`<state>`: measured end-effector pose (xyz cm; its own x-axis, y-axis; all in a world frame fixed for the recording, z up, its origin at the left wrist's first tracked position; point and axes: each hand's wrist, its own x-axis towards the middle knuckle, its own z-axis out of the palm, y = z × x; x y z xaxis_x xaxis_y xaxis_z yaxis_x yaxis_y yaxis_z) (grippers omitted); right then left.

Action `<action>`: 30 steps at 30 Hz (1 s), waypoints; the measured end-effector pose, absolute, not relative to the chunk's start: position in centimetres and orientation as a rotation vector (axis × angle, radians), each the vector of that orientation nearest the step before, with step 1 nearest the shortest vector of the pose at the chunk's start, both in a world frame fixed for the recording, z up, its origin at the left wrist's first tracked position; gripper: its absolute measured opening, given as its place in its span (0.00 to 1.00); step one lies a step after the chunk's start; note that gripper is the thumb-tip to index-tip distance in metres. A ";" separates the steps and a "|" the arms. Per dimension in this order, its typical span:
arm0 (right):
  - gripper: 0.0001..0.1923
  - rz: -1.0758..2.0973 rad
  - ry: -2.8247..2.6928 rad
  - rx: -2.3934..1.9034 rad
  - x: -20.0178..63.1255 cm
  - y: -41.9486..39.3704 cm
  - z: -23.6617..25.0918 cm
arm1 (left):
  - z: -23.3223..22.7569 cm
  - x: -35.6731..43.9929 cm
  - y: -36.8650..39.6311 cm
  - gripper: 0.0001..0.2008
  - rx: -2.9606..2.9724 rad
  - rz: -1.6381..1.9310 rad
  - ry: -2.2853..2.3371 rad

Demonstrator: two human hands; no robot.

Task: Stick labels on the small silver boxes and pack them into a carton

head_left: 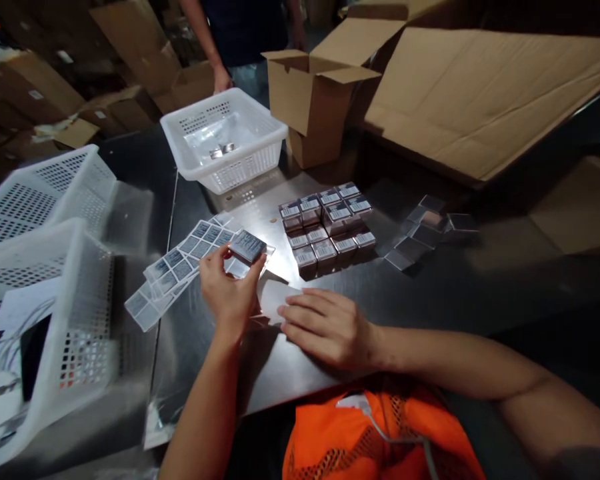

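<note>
1. Small box (247,245): held above the tabletop (480,287), towards its near edge; labelled face up, long axis running left to right, tilted slightly down to the right.
2. Left hand (227,290): fingers closed round the box from below.
3. Right hand (325,328): flat, palm down, fingers spread on a clear sheet (275,300); grips nothing.
4. Label sheets (180,267): just left of the box.
5. Stacked boxes (327,227): right, mid-table.
6. White basket (225,140): far edge.
</note>
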<state>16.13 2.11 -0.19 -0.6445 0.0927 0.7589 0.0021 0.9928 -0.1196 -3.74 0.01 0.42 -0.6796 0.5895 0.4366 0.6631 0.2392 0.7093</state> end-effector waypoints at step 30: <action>0.31 1.896 -1.369 -0.793 19.1 6.8 3.2 | -0.3 0.1 -0.9 0.24 -1.998 -2.169 -2.429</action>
<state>19.10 6.84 3.25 -0.5988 0.7953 -0.0945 -0.1604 -0.2347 -0.9587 0.12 -0.92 -0.34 -0.2916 0.9478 0.1287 0.2345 -0.0596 0.9703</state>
